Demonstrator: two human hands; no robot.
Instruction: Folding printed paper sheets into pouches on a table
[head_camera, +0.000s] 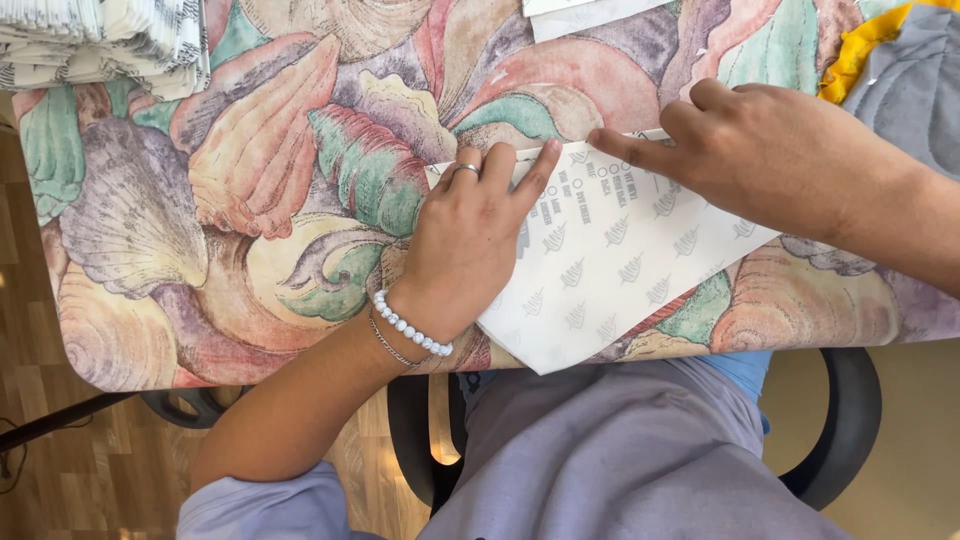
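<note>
Left hand (470, 235), right hand (770, 150) press printed paper (610, 270).

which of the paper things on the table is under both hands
The white patterned sheet at the near table edge, pressed flat by the left hand and right hand. The folded stack at far left lies untouched.

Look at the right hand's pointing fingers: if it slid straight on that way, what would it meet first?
The right hand points left along the white printed sheet; it would probably first meet the left hand's fingertips, pressed on that same edge.
</note>
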